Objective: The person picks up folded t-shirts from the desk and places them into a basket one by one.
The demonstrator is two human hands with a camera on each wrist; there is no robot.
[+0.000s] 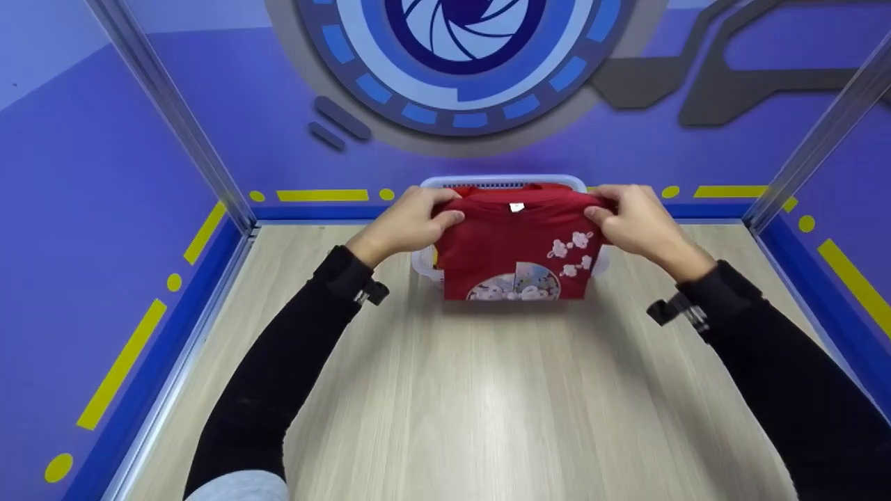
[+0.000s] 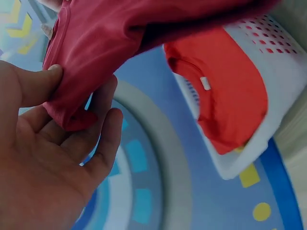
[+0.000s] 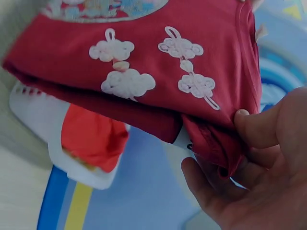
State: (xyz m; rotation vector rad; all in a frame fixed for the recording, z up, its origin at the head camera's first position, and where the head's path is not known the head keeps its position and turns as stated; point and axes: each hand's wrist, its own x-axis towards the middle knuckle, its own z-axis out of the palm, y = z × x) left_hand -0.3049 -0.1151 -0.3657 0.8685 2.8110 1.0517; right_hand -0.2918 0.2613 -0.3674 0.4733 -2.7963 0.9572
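A folded dark red shirt with white flower knots and a round patterned patch hangs between my two hands, its neckline uppermost. My left hand pinches its left top corner between thumb and fingers. At the opposite corner, my right hand grips the cloth the same way, thumb in front, near the flower knots. Behind and below the shirt stands a white plastic basket, mostly covered by it in the head view. Inside the basket lies a brighter red garment with a small white label.
The basket is close to the blue patterned back wall. A light wood tabletop stretches in front. Blue side walls with metal corner posts bound the space left and right.
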